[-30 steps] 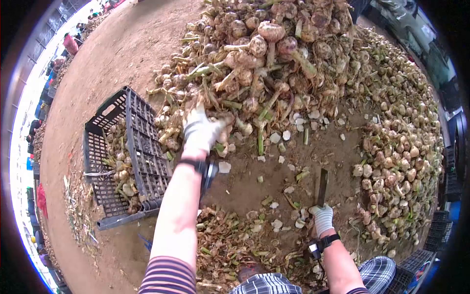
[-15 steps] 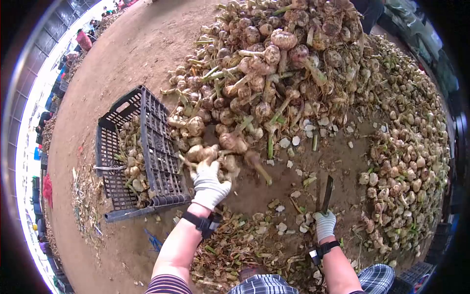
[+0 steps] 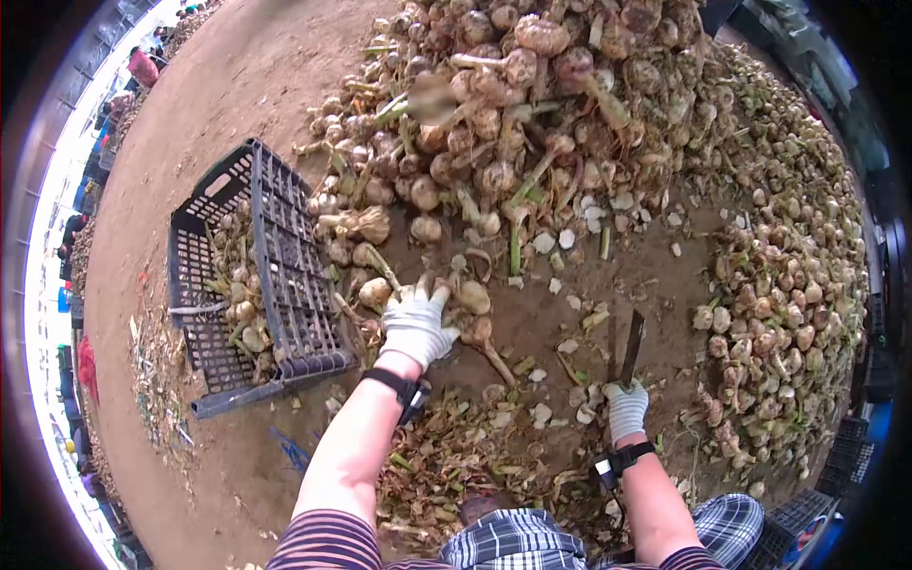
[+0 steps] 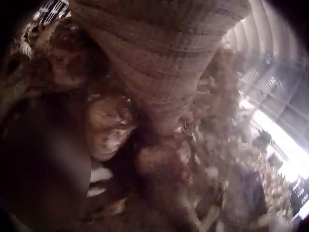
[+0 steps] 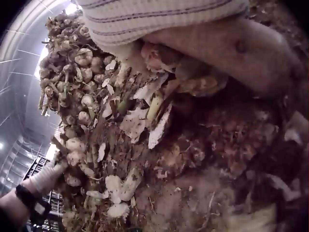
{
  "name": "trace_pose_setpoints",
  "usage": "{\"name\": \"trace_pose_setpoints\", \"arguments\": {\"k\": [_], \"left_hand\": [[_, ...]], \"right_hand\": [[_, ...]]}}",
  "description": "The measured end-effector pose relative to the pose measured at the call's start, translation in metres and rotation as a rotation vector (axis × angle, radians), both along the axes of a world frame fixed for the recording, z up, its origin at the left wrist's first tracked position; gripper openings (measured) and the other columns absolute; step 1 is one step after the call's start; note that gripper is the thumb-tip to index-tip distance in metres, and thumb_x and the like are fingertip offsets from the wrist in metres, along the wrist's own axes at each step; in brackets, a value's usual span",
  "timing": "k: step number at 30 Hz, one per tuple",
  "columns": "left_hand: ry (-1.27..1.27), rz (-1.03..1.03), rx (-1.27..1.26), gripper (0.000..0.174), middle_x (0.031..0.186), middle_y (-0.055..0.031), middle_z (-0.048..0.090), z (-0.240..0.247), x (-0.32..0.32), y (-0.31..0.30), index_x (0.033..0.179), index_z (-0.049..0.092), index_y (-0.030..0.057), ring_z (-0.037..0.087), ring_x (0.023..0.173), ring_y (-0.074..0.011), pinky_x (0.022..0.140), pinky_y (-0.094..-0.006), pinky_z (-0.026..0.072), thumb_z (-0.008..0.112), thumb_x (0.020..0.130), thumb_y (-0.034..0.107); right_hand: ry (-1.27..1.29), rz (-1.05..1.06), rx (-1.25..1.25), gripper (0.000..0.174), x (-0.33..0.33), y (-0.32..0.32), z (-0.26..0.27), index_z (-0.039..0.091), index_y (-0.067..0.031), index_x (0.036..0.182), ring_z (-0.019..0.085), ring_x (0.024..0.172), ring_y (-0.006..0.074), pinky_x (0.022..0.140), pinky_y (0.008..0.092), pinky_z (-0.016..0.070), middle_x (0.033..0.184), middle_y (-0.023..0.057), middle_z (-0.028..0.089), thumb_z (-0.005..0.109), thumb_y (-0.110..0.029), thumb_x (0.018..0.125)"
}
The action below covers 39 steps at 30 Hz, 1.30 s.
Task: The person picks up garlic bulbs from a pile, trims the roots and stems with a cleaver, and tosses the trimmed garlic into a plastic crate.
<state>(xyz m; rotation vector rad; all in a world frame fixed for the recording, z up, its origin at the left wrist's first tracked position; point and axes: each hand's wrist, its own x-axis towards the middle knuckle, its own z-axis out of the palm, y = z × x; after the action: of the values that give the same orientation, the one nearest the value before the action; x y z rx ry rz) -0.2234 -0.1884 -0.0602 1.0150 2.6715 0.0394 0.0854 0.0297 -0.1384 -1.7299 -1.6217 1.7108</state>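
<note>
The garlic heap (image 3: 532, 114) runs off the top edge of the head view. The left hand (image 3: 415, 328) covers several bulbs (image 3: 472, 297), and its grip cannot be judged; the left wrist view is a blur of glove (image 4: 159, 58). The right hand (image 3: 625, 410) hides the handle of the knife (image 3: 633, 347). People (image 3: 142, 66) at the floor's far left edge are too small to make out.

Daylit fisheye head view; wrist cams dim, blurry.

Plain dirt floor (image 3: 218, 104) everywhere. There's a black crate (image 3: 285, 275) lying on the left and more crates (image 3: 803, 518) stacked near right. Daylight (image 3: 43, 285) pours in along the left edge, with some people (image 3: 142, 66) far left.
</note>
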Motion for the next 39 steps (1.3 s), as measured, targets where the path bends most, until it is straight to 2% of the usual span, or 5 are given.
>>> {"name": "trace_pose_setpoints", "arguments": {"k": [6,11,25,35,39], "left_hand": [[-0.057,-0.030,-0.125,0.072,0.141,-0.0182,0.037,0.023,0.028,-0.054,0.132,0.048,0.0167,0.034,0.132,-0.0324,0.107,-0.0565,0.0216,0.071,0.065,0.028],[-0.110,-0.037,0.491,0.057,0.133,-0.0156,0.047,0.041,-0.024,0.026,0.129,0.049,0.0162,0.056,0.108,-0.0325,0.092,-0.0379,0.0465,0.064,0.074,0.021],[-0.341,-0.078,-0.266,0.042,0.105,-0.0202,0.064,0.018,-0.024,0.067,0.117,0.056,0.0077,0.061,0.100,-0.0350,0.086,-0.0416,0.0482,0.058,0.081,0.029],[0.090,0.160,0.657,0.023,0.082,-0.0132,0.063,0.063,0.024,0.004,0.097,0.063,0.0089,0.061,0.075,-0.0320,0.069,-0.0390,0.0496,0.067,0.074,0.012],[0.019,-0.273,0.476,0.041,0.084,-0.0099,0.062,0.068,0.060,0.029,0.106,0.061,0.0118,0.061,0.076,-0.0275,0.070,-0.0381,0.0499,0.071,0.066,0.014]], "right_hand": [[-0.056,0.002,-0.038,0.017,0.001,0.003,-0.001,0.062,0.0010,0.091,0.054,0.065,0.0087,0.059,0.0240,0.0446,0.075,0.0006,0.061,0.065,-0.002,0.075],[0.005,0.021,-0.001,0.022,0.010,0.007,-0.018,0.060,0.0022,0.094,0.053,0.066,0.0091,0.060,0.0240,0.0449,0.076,0.0013,0.061,0.065,-0.001,0.074],[-0.016,0.029,0.042,0.019,0.007,0.003,-0.014,0.062,0.0011,0.091,0.054,0.068,0.0091,0.063,0.0253,0.0462,0.078,0.0022,0.064,0.067,-0.004,0.074],[-0.040,0.037,0.052,0.019,0.000,-0.001,0.001,0.063,0.0010,0.091,0.054,0.065,0.0101,0.062,0.0258,0.0459,0.076,0.0026,0.063,0.066,-0.007,0.074],[-0.050,0.021,-0.035,0.021,-0.002,-0.001,0.004,0.061,0.0008,0.093,0.056,0.069,0.0105,0.064,0.0255,0.0465,0.079,0.0036,0.063,0.066,-0.005,0.074]]}}
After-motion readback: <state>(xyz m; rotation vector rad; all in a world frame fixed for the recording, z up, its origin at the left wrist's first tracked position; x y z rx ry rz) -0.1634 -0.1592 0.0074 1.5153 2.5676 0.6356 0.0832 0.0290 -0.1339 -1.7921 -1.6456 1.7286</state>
